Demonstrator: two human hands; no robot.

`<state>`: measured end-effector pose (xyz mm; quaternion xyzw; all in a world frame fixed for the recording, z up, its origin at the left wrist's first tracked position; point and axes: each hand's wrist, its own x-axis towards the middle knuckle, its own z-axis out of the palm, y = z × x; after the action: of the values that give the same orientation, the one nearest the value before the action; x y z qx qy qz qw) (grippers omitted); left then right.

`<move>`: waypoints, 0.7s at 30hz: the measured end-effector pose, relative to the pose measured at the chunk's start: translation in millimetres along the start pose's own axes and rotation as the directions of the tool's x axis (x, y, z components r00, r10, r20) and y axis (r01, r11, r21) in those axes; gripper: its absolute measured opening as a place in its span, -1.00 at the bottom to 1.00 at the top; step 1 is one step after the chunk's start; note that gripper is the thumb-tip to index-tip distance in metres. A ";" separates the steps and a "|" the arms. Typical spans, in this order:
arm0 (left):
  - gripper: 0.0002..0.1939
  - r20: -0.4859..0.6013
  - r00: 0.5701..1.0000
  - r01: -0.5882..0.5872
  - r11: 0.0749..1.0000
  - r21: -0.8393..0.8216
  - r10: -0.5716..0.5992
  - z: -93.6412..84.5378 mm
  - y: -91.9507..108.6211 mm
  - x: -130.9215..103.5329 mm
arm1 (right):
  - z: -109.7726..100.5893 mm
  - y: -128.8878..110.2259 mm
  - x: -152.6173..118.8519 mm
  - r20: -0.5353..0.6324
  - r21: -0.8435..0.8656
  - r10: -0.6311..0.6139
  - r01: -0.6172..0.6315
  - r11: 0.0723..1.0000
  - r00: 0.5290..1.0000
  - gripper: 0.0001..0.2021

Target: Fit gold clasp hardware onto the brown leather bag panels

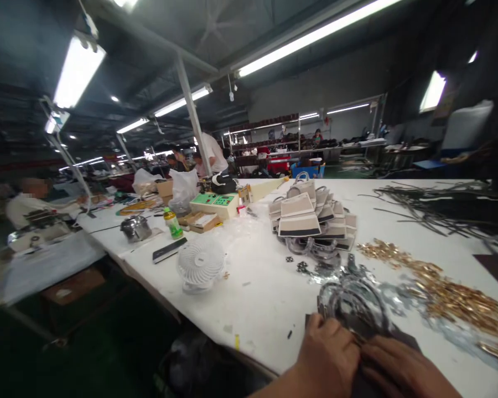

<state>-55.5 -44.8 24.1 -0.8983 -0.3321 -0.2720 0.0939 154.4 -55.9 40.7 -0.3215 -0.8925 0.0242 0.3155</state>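
At the table's near edge my left hand (330,348) is closed on a dark bag piece (406,338), its fingers curled over the edge. My right hand (402,367) lies close beside it on the same piece, fingers bent and pressed together. Clear, shiny curved handles (367,293) stand up just beyond my fingers. Whatever is between my fingertips is hidden. Farther off sits a heap of beige and black bag pieces (301,207) with clear handles. Small dark metal parts (302,267) lie in front of that heap.
Gold metal fittings (452,293) spread over the table (265,309) at right, with black strips (423,204) behind. On the left are a white fan (201,262), a phone (169,250), a bottle (173,223) and a green-panelled machine (214,204). A person (29,204) sits far left.
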 end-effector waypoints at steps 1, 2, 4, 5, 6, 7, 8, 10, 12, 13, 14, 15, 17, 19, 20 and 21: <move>-0.86 -0.009 1.000 0.015 1.000 -0.020 -0.015 -6.9 3.7 1.3 | -1.2 -2.6 -0.4 0.045 0.010 0.057 -0.057 0.998 0.997 -0.86; -0.89 -0.020 0.999 0.038 0.998 -0.056 -0.039 -13.4 6.8 2.3 | -2.2 -4.7 -1.1 0.085 0.015 0.112 -0.114 0.993 0.990 -0.86; -0.93 -0.052 0.989 0.126 0.977 -0.173 -0.136 -23.4 10.4 2.7 | -4.2 -6.3 -3.2 0.145 0.022 0.193 -0.199 0.980 0.970 -0.88; -0.88 -0.062 0.978 0.179 0.955 -0.237 -0.198 -26.6 11.0 1.5 | -5.3 -6.0 -4.4 0.163 0.025 0.219 -0.225 0.974 0.962 -0.88; -0.78 -0.080 0.955 0.251 0.922 -0.294 -0.285 -28.7 11.1 -0.6 | -6.5 -5.2 -5.4 0.175 0.028 0.233 -0.242 0.970 0.956 -0.87; -0.65 -0.083 0.922 0.329 0.880 -0.341 -0.377 -30.0 10.9 -3.6 | -7.7 -4.0 -6.1 0.179 0.029 0.239 -0.247 0.968 0.954 -0.87; -0.55 -0.082 0.886 0.395 0.835 -0.382 -0.457 -30.7 10.8 -7.3 | -9.0 -2.7 -6.6 0.182 0.032 0.236 -0.245 0.969 0.955 -0.86; -0.41 -0.056 0.814 0.498 0.744 -0.446 -0.578 -31.9 10.9 -15.6 | -11.5 -0.7 -6.6 0.175 0.037 0.218 -0.227 0.973 0.960 -0.85; -0.34 0.024 0.747 0.582 0.636 -0.507 -0.665 -34.2 11.5 -22.6 | -13.8 0.0 -5.8 0.175 0.045 0.199 -0.210 0.977 0.964 -0.84; -0.32 0.083 0.706 0.627 0.566 -0.535 -0.703 -36.0 11.8 -25.1 | -15.0 -0.3 -5.2 0.175 0.050 0.196 -0.208 0.977 0.965 -0.84; -0.30 0.146 0.663 0.668 0.492 -0.559 -0.735 -38.2 11.8 -26.8 | -16.1 -0.9 -4.6 0.174 0.055 0.196 -0.208 0.977 0.965 -0.84; -0.27 0.202 0.618 0.701 0.416 -0.580 -0.759 -40.6 11.7 -27.7 | -17.2 -1.6 -4.0 0.171 0.060 0.196 -0.209 0.976 0.965 -0.84; -0.22 0.297 0.542 0.732 0.269 -0.626 -0.786 -45.7 10.7 -27.6 | -19.0 -3.0 -3.3 0.161 0.074 0.196 -0.210 0.975 0.967 -0.84; -0.16 0.379 0.485 0.710 0.101 -0.697 -0.788 -50.1 9.3 -25.9 | -20.0 -3.7 -3.4 0.156 0.090 0.199 -0.214 0.973 0.968 -0.84; -0.13 0.417 0.463 0.682 0.015 -0.731 -0.782 -51.8 8.6 -24.8 | -20.1 -3.7 -3.7 0.153 0.098 0.203 -0.220 0.971 0.967 -0.85; -0.12 0.446 0.447 0.654 -0.057 -0.754 -0.775 -53.2 8.0 -23.7 | -20.1 -3.6 -4.1 0.150 0.104 0.211 -0.227 0.968 0.966 -0.85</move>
<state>-87.9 -82.5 55.5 -0.4721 -0.5534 -0.4568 -0.5121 166.4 -64.4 55.4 -0.3963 -0.8680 0.1348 0.2671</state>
